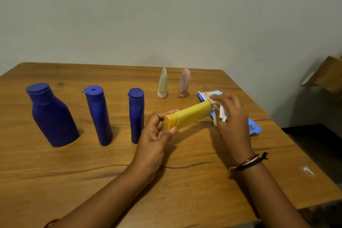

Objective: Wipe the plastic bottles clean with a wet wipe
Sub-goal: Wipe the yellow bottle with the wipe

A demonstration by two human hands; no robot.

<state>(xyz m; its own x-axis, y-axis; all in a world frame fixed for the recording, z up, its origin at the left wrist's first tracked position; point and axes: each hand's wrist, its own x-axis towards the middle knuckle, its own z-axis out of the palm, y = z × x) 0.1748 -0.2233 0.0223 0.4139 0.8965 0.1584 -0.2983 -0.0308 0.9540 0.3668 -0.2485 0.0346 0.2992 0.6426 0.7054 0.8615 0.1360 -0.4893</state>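
The left hand (155, 135) comes in from the lower left with the palm turned toward the camera. Its thumb and curled fingers pinch the cap end of a yellow bottle (188, 115), holding it above the table (166, 181) and tilted, cap low and to the left, base higher and to the right. The right hand (231, 116) reaches in from the lower right, its back toward the camera, wrist wearing thread bracelets (246, 163). Its fingers are curled around a white wet wipe (221, 113), pressing it against the base end of the yellow bottle; part of the wipe hangs loose below the fingers.

Just behind and under the right hand lies a blue wipe packet (254, 128) flat on the table, mostly hidden by the hand and the wipe. To the left, three blue bottles stand upright in a row, well apart from each other: a wide blue bottle (52, 116), a tall blue bottle (99, 116) and a slim blue bottle (136, 116), the last one just beside the left hand's fingers. Farther back stand a pale green tube (162, 83) and a pink tube (184, 83), each resting on its cap, near each other. A cardboard box (327, 74) sits beyond the table's right edge, against the wall (166, 15).
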